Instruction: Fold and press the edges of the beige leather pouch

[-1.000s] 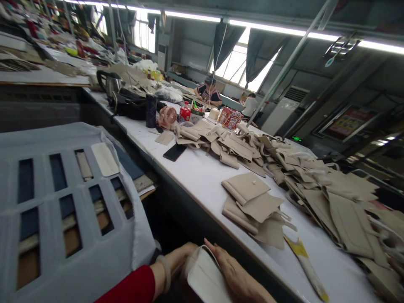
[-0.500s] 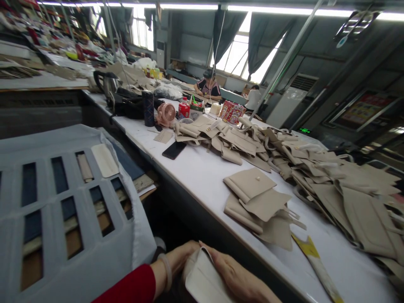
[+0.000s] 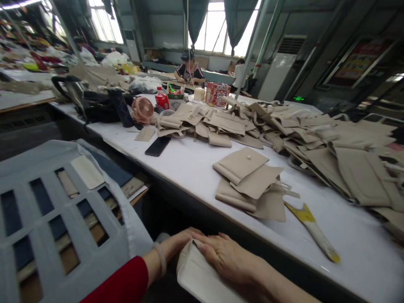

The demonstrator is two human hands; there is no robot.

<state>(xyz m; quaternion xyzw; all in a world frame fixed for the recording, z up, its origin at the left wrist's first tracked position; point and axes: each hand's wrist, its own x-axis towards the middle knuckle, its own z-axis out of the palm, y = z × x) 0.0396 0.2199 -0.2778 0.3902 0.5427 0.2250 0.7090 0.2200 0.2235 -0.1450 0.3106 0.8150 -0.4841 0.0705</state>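
- Cream-coloured material is sitting low in front of you, just off the near edge of the tabletop (image 3: 189,176): this pale piece (image 3: 202,275) is lying between your two hands, its corner pointing away from you.
- Your right hand (image 3: 229,257) is showing more of its back than half a second ago; instead of running along the piece's right side, it is now lying over that edge.
- Your right thumb is resting by the corner while the fingers are reaching toward your left hand (image 3: 184,237); their undersides are hiding, so there is no telling how firmly that grip is holding.
- Your left hand is mostly hiding its fingers at the piece's far side, leaving no way to tell whether its grip is clasping.
- For the work in hand, this is probably meaning that more pressure is going onto the corner.
- Your view is swinging right, so the phone (image 3: 158,146) is appearing further left.
- The tan flaps (image 3: 255,181) and the yellow-ended tool (image 3: 315,233) are lying near each other on the tabletop, neither hand touching them.
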